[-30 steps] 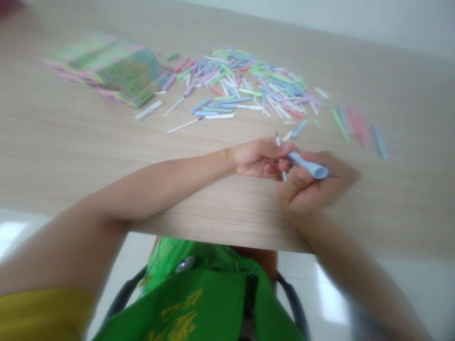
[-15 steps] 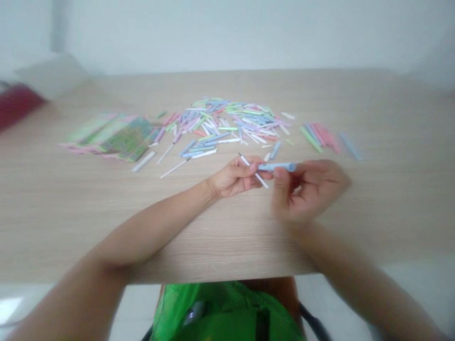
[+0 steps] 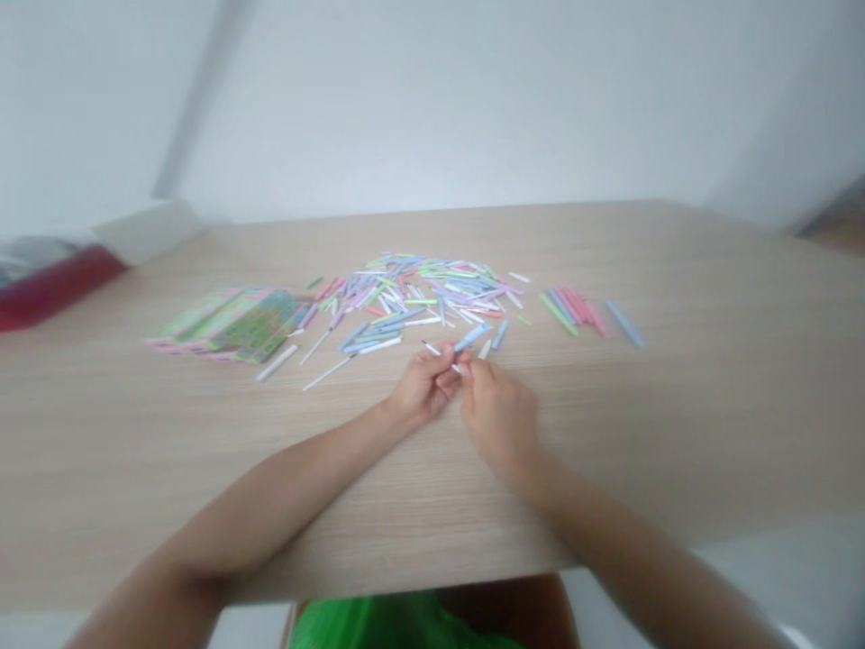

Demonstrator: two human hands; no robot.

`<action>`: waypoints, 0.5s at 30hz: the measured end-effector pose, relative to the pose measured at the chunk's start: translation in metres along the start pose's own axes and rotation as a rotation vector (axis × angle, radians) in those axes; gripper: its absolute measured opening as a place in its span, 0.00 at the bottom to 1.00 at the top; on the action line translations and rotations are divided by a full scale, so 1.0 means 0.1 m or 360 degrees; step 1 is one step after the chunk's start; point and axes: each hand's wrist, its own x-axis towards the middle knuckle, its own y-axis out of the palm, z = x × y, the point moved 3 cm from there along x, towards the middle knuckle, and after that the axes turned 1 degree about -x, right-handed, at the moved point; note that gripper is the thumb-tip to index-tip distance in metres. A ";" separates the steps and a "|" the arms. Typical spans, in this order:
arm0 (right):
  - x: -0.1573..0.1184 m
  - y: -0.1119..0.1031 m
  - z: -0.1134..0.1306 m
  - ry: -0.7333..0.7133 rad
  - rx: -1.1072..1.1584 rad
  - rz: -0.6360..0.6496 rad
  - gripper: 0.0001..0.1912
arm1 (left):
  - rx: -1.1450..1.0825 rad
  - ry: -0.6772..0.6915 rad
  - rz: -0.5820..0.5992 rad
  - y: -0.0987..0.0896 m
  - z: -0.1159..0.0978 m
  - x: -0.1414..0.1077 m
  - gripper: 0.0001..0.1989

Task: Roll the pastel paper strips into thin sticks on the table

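Over the middle of the table, my left hand (image 3: 424,389) is closed with its thumb against the fingers. It pinches a light blue tube (image 3: 472,337), which points away to the upper right, and a thin white stick (image 3: 432,348) with a dark tip, perhaps a pen refill. My right hand (image 3: 501,410) meets it from the right, its thumb and forefinger closed on the stick's lower end. Both sets of fingertips nearly touch and hide part of the stick. Just beyond them lie another blue tube (image 3: 500,335) and a small white pointed piece (image 3: 485,349).
A wide heap of pastel tubes and sticks (image 3: 432,288) lies behind my hands. Several green-and-pink patterned packs (image 3: 226,324) lie at left. On the right are a row of pink, blue and green tubes (image 3: 574,311) and one blue tube (image 3: 625,323). A red object (image 3: 60,287) sits far left.
My right hand has moved left, from the blue tube's end to the white stick. The blue tube now points more away from me. My view has tilted up.
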 end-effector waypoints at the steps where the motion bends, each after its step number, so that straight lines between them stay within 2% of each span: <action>1: 0.01 0.00 0.00 0.0012 -0.0066 0.0070 0.17 | -0.0019 0.0028 -0.0055 -0.01 0.00 0.00 0.07; 4: 0.04 -0.01 -0.01 0.0093 -0.0193 0.0222 0.19 | -0.0120 0.0148 -0.0210 -0.04 -0.04 0.04 0.07; 6: 0.06 -0.02 -0.03 0.0125 -0.0235 0.0284 0.20 | -0.0154 0.0192 -0.0233 -0.07 -0.09 0.08 0.07; 9: 0.02 -0.01 0.00 0.0060 -0.0236 0.0355 0.19 | -0.0083 0.0209 -0.0152 -0.13 -0.17 0.14 0.06; 15: -0.10 -0.08 0.11 0.0000 -0.0218 0.0395 0.17 | 0.0344 0.0414 -0.0037 -0.21 -0.16 0.16 0.15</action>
